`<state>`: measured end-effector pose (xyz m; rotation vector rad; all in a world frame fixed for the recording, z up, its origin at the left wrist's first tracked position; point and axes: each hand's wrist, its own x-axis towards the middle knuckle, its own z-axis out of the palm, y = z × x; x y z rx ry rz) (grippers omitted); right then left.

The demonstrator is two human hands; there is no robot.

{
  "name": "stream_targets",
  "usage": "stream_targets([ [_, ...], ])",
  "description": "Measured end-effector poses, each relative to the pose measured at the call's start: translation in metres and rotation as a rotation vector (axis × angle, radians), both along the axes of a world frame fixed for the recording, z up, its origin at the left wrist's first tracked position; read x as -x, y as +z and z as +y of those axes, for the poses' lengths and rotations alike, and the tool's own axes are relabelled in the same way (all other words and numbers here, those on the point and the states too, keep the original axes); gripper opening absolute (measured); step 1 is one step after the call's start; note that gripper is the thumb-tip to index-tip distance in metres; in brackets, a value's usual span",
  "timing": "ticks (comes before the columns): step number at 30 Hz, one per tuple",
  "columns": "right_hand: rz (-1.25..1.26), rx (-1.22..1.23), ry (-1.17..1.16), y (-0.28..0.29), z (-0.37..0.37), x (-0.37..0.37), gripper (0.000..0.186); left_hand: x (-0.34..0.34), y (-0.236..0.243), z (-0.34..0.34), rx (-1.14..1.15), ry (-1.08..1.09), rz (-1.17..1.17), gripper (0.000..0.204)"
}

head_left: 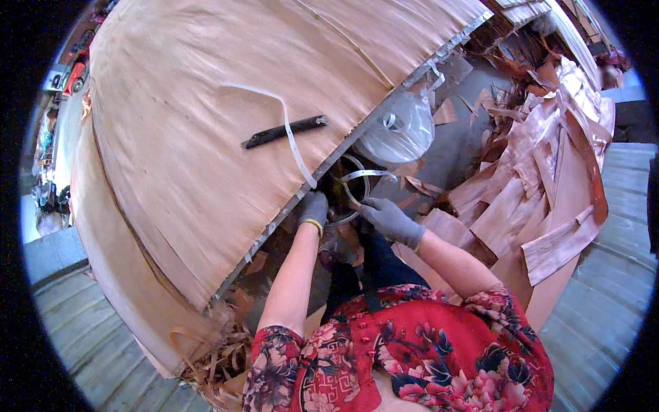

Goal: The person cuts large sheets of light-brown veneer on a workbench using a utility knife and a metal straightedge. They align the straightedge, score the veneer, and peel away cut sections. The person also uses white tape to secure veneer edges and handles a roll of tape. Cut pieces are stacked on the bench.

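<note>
Along the near edge of the sheet stack [199, 178]: a person in a red floral shirt [446, 343] and dark trousers, forearms bare.
Left hand: grey-gloved [314, 209], yellow at the cuff, right at the stack's edge; its fingertips are hidden there, so I cannot tell whether they are spread or pinching.
Right hand: grey-gloved [390, 218], a little out from that same edge; thumb and fingers drawn together, pinching the white strap [367, 173].
White strap, place and lie: just off the stack's edge, between it and the right hand; it rises from the fingertips toward the stack, then bends over, the upper length running crosswise with its free end pointing right, away from the stack.
Pale hoop: a ring [368, 184] behind the strap, beside the stack; its inside is dark, and I cannot tell what is in it.
Clear bag: translucent plastic [405, 137] against the stack's edge, beyond the hoop; a small white curl shows at it, inside or on top unclear.
Loose strip: white [287, 120], on the stack, crossing over a dark rod [268, 136].
Scrap heap: torn brown sheets [508, 185], right of the stack.
Thin stick: slanting [347, 42] on the stack's far part.
</note>
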<state>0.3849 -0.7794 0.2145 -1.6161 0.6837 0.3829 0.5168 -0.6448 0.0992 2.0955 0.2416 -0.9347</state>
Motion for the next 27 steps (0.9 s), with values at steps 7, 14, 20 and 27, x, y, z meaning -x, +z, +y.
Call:
stream_targets([
  [7, -0.070, 0.333, 0.039, -0.010, 0.014, 0.001, 0.028, 0.023, 0.071, 0.034, 0.094, 0.122, -0.003, 0.025],
  [14, -0.098, 0.329, -0.022, -0.023, -0.001, 0.004, 0.029, 0.102, 0.168, 0.277, -0.057, 0.396, -0.109, 0.021],
  [20, 0.141, 0.880, 0.506, 0.020, 0.037, -0.003, 0.041, 0.165, 0.216, 0.392, -0.255, 0.377, -0.087, 0.024],
  [27, 0.125, 1.375, 0.679, -0.005, 0.038, 0.018, 0.047, 0.144, 0.227, 0.312, -0.131, -0.168, -0.044, 0.037],
])
